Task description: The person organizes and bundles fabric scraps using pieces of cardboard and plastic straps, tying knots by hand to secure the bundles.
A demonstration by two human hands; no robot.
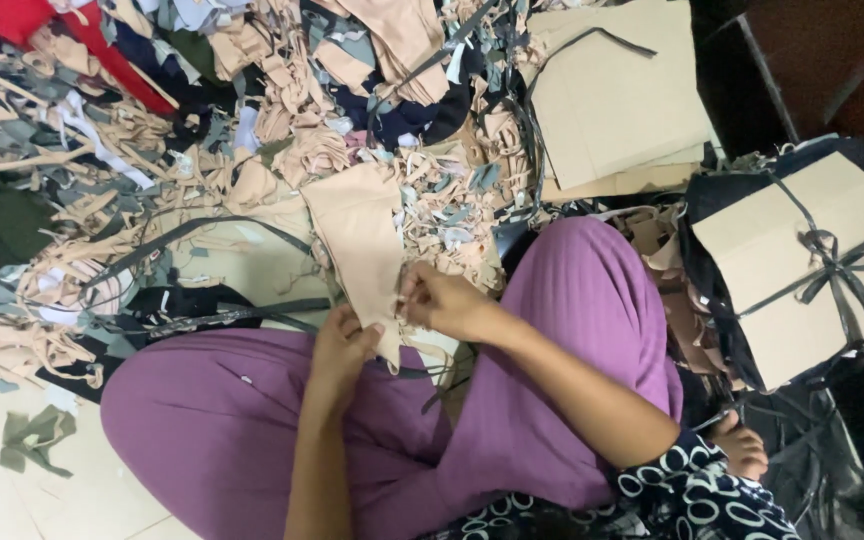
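Note:
I sit cross-legged in purple trousers [552, 330] on the floor. Both hands hold a stack of beige cut fabric pieces [357, 235] that stands up in front of my knees. My left hand [344, 345] pinches its lower left edge. My right hand [444, 300] grips its lower right edge, fingers curled on the cloth. The upper end of the fabric points away from me toward a heap of scraps.
A big heap of beige, grey, navy and red fabric scraps [202, 110] covers the floor ahead. Flat cardboard sheets [612, 100] lie at upper right. A cardboard-topped bundle tied with dark strips [802, 260] sits at right. Dark strips [202, 230] loop near my knees.

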